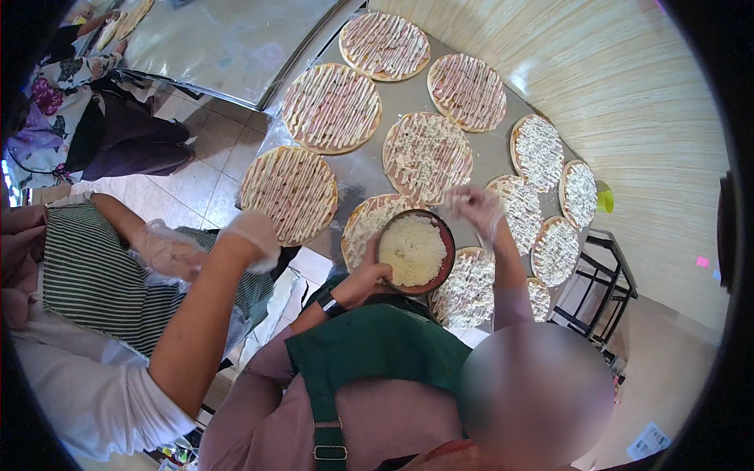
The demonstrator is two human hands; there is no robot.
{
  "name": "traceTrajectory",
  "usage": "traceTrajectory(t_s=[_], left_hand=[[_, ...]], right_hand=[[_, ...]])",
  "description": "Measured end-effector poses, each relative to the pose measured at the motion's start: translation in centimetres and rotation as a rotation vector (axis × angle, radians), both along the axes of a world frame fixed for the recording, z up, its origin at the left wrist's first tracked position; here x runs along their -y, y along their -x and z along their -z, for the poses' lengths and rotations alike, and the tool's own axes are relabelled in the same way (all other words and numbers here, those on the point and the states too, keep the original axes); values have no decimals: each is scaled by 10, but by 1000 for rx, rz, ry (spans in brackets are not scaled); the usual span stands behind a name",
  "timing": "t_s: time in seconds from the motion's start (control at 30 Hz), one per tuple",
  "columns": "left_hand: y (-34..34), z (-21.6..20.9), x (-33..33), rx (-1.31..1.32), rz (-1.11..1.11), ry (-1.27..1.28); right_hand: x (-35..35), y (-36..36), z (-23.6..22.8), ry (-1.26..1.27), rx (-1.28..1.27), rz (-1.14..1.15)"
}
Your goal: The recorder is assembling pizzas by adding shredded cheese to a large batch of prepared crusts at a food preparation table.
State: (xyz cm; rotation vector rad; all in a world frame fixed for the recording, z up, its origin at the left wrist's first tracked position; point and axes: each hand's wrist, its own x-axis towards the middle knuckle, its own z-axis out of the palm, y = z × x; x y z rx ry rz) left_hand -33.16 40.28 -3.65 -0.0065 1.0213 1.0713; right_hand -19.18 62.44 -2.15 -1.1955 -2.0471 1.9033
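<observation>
My left hand (pixel 366 276), with a dark band on its wrist, grips the side of a round bowl (pixel 449 263). Inside lies white grated cheese (pixel 411 250). My right hand (pixel 477 210), in a clear glove, is raised beside the bowl with its fingers curled together; what lies between them is hidden. Just beyond it is a pizza (pixel 428 157) with stripes of pale sauce and cheese scattered over part of it. The bowl partly covers a cheese-topped pizza (pixel 363 224). Another cheese-covered pizza (pixel 463 294) lies to the right of the bowl.
Several sauce-striped pizzas (pixel 331 108) lie on the metal table (pixel 353 169) at the far and left sides; cheese-covered ones (pixel 537 153) lie right, near the wall (pixel 628 118). At my left, a co-worker's gloved hands (pixel 169 251) hang near a striped apron (pixel 86 275). Another table (pixel 220 47) stands far left.
</observation>
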Motion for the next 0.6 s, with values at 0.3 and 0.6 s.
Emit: traceTrajectory(t_s=[0.3,0.6], left_hand=[[10,-4,9,-3,-43,5],[15,-4,16,70,-111,29]], right_hand=[[-53,-3,65,-486,219,-30],[-107,-8,91,-242,97,229]])
